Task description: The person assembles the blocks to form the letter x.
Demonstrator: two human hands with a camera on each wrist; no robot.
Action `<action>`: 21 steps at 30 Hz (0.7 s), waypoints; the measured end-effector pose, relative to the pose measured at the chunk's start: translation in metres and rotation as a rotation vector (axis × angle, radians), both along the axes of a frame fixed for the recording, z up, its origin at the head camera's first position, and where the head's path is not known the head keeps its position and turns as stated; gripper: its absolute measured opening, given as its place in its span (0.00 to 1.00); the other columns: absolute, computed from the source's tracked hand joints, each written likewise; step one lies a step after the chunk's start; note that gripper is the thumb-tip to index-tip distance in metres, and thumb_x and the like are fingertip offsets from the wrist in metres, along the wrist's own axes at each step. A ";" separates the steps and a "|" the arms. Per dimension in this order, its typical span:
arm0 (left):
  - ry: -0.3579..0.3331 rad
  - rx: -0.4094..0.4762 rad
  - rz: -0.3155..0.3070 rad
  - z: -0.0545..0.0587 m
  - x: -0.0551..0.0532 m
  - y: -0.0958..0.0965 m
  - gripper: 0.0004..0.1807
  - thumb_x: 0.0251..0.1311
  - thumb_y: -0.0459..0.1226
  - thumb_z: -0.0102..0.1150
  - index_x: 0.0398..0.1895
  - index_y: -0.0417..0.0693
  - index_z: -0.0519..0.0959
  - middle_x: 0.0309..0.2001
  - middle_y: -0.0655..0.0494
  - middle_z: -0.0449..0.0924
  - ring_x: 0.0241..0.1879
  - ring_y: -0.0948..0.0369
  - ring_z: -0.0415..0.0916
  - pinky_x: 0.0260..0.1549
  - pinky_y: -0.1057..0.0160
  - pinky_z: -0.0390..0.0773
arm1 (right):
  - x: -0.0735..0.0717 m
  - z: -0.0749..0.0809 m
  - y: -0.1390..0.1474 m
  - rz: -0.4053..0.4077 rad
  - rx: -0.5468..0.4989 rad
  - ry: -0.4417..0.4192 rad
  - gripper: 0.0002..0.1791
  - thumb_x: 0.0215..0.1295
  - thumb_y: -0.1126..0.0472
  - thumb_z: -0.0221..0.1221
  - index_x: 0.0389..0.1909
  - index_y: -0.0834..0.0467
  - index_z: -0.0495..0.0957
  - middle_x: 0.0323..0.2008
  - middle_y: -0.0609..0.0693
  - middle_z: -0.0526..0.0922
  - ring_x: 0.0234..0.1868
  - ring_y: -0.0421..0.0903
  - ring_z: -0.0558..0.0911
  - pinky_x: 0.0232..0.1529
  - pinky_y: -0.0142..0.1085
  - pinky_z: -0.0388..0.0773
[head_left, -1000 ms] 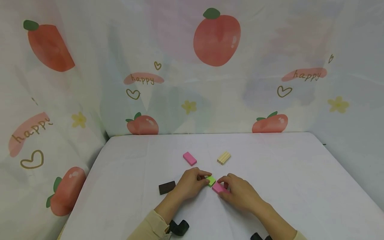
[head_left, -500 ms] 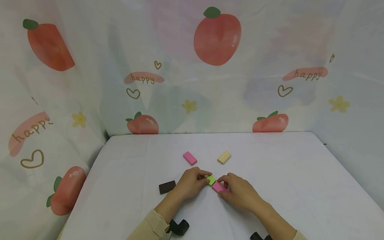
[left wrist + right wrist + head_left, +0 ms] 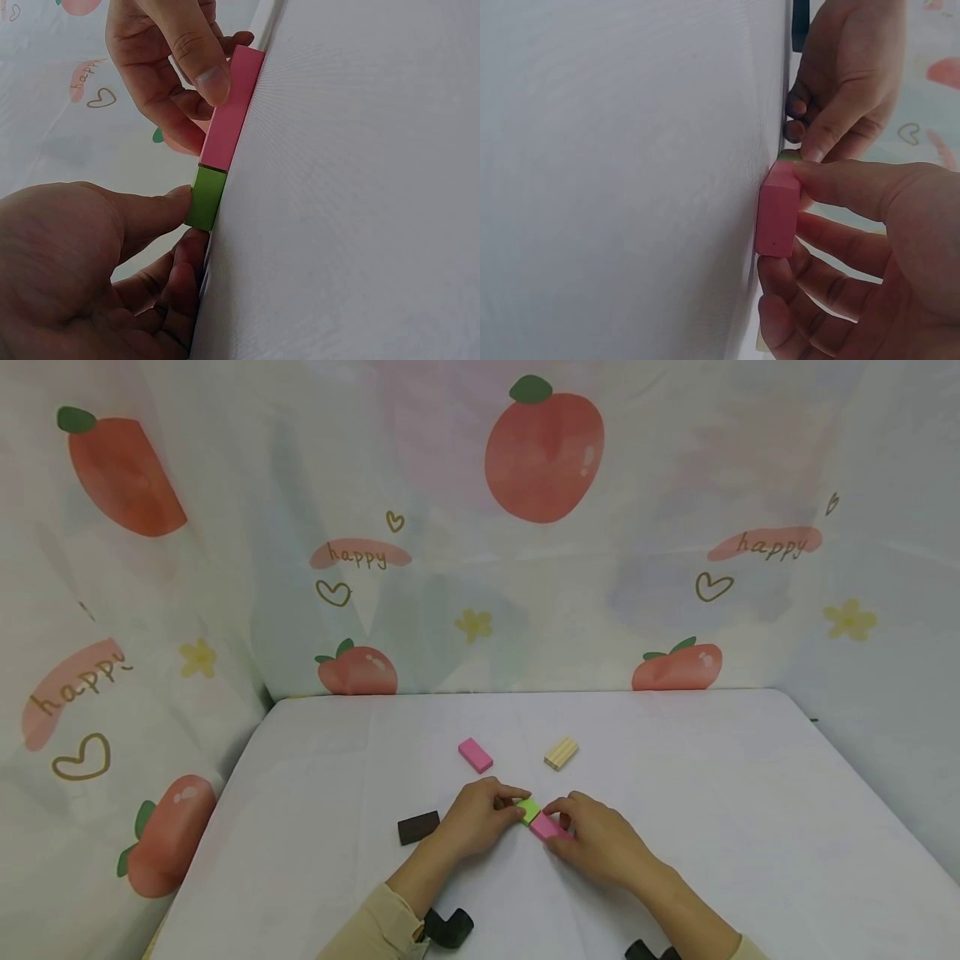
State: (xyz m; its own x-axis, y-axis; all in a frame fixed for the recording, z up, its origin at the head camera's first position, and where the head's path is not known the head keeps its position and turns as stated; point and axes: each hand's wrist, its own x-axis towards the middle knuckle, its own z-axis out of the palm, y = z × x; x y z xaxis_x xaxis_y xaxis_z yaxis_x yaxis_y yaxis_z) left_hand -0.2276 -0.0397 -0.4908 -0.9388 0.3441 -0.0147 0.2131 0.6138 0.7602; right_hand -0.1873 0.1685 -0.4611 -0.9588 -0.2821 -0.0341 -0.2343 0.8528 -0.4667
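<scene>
In the head view, my left hand [image 3: 477,818] pinches a small lime-green block [image 3: 529,811] on the white table. Just to its right, my right hand [image 3: 603,843] holds a longer pink block [image 3: 551,828] between thumb and fingers. End to end, the green block [image 3: 205,199] and the pink block [image 3: 232,112] touch in one line in the left wrist view. Both lie flat on the tabletop. From the right wrist, the near end of the pink block [image 3: 777,221] shows, and the green one is mostly hidden behind it.
Behind the hands lie a second pink block [image 3: 476,755] and a cream ridged block [image 3: 561,754]. A dark brown block [image 3: 417,828] lies left of the left wrist, partly covered by it. Black wrist-worn gear [image 3: 448,929] shows near the left sleeve. A patterned cloth hangs behind the table.
</scene>
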 end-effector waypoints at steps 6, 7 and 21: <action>0.002 -0.004 0.000 0.000 0.000 -0.001 0.14 0.67 0.40 0.67 0.55 0.61 0.88 0.33 0.65 0.77 0.34 0.69 0.71 0.34 0.68 0.72 | 0.001 0.000 0.000 0.008 -0.010 0.011 0.18 0.59 0.57 0.73 0.51 0.50 0.85 0.32 0.41 0.76 0.30 0.38 0.72 0.32 0.32 0.69; 0.000 -0.003 0.001 0.000 0.000 -0.001 0.14 0.67 0.40 0.68 0.55 0.61 0.88 0.33 0.65 0.77 0.33 0.69 0.71 0.34 0.68 0.72 | 0.001 0.000 0.000 0.010 -0.010 0.015 0.18 0.59 0.57 0.73 0.51 0.50 0.85 0.32 0.40 0.76 0.30 0.37 0.72 0.32 0.32 0.69; -0.010 -0.017 0.003 -0.002 -0.001 0.000 0.14 0.68 0.41 0.67 0.55 0.62 0.88 0.33 0.66 0.77 0.33 0.68 0.71 0.33 0.67 0.72 | 0.001 -0.002 0.000 0.004 -0.025 0.023 0.18 0.59 0.57 0.73 0.51 0.50 0.85 0.32 0.39 0.76 0.29 0.37 0.71 0.31 0.32 0.69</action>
State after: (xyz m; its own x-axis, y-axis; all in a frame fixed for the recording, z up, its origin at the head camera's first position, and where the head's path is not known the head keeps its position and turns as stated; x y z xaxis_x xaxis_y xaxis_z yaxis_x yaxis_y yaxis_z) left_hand -0.2287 -0.0395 -0.4927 -0.9395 0.3412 -0.0301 0.2036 0.6269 0.7520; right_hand -0.1860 0.1684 -0.4630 -0.9581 -0.2865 -0.0049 -0.2487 0.8398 -0.4826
